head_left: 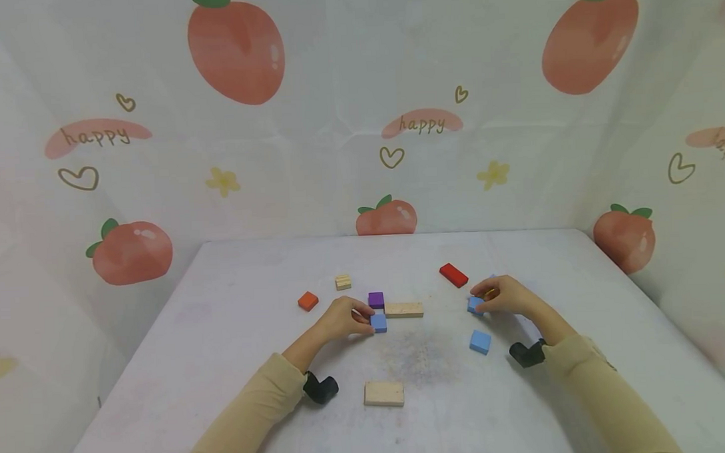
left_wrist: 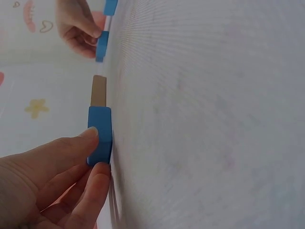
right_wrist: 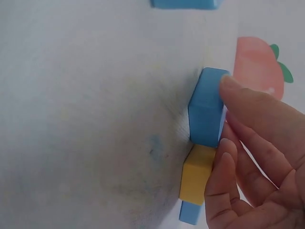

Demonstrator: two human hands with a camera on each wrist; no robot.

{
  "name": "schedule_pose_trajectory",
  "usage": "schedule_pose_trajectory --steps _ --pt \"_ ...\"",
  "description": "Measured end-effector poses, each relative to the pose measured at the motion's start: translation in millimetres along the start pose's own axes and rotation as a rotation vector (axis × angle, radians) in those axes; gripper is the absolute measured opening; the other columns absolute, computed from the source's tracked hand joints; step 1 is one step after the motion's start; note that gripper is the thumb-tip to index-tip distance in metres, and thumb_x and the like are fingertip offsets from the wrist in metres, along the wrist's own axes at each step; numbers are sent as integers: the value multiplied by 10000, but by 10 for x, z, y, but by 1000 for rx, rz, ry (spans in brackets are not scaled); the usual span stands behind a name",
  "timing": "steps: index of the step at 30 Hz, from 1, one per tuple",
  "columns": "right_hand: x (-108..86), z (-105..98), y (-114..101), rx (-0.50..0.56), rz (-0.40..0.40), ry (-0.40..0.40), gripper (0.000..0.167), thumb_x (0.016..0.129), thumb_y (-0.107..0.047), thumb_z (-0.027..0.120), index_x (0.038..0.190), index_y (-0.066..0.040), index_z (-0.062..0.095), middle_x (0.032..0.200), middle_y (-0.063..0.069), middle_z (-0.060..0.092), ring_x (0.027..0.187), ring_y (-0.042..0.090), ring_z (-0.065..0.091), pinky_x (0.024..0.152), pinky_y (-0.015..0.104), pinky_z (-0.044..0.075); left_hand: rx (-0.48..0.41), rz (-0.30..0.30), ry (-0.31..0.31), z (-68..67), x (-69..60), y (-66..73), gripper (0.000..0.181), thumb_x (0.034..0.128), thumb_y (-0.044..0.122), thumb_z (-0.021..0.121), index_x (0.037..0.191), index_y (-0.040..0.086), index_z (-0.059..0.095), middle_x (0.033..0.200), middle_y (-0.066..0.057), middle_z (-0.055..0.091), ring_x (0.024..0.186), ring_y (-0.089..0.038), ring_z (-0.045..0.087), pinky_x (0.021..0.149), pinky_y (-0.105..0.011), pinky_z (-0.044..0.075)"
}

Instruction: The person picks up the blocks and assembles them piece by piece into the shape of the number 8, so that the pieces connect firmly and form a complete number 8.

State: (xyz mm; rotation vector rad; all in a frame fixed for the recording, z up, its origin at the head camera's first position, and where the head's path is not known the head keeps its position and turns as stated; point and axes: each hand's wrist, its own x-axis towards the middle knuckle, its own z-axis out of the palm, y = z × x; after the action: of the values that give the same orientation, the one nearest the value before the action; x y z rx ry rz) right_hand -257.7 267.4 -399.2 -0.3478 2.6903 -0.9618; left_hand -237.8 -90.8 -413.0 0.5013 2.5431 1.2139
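My left hand (head_left: 345,318) pinches a blue block (head_left: 379,324) between thumb and fingers, on the table. Just behind that block sits a purple block (head_left: 376,300), and a pale wooden plank (head_left: 404,310) lies to its right. Over on the right side, my right hand (head_left: 506,295) holds another blue block (right_wrist: 207,107) by thumb and fingertips. A yellow block (right_wrist: 197,174) stands against this one near the curled fingers, with a further blue piece (right_wrist: 190,213) beyond it, mostly hidden in the head view.
A loose blue block (head_left: 480,342) lies nearer the front than my right hand. Towards the back are a red block (head_left: 453,275), an orange block (head_left: 308,301) and a small ridged wooden piece (head_left: 343,282). A wooden plank (head_left: 384,394) lies at the front.
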Motion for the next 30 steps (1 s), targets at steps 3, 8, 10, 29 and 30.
schedule_pose_trajectory --steps 3,8,10,29,30 --pt "6 16 1 -14 -10 9 367 785 -153 737 1098 13 642 1048 162 642 921 214 563 816 330 519 -3 -4 -1 2 2 -4 311 750 62 755 1041 -19 683 968 -127 699 798 -108 630 686 -213 528" --pt "2 34 -14 -29 -12 24 349 771 -127 743 1074 20 651 1014 163 649 895 207 564 789 322 520 1 -11 5 14 6 -13 312 747 65 757 1041 -13 685 964 -118 700 792 -103 628 701 -217 534" --pt "0 33 -28 -37 -16 27 344 769 -125 742 1067 22 654 989 158 651 877 203 556 761 295 508 2 -14 9 18 7 -13 311 746 66 760 1039 -7 687 961 -111 701 791 -104 625 710 -224 536" --pt "205 86 -373 -37 -165 48 320 763 -128 743 1039 17 670 940 147 669 826 181 553 685 226 470 -3 -21 7 13 -10 9 320 748 61 758 1049 -8 675 952 -105 690 796 -115 619 748 -252 546" --pt "223 99 -389 -38 -177 51 319 758 -124 747 1033 20 673 922 142 668 814 173 551 678 223 467 -1 -18 5 14 -8 7 321 748 61 758 1050 -9 673 952 -105 690 797 -114 621 749 -252 546"
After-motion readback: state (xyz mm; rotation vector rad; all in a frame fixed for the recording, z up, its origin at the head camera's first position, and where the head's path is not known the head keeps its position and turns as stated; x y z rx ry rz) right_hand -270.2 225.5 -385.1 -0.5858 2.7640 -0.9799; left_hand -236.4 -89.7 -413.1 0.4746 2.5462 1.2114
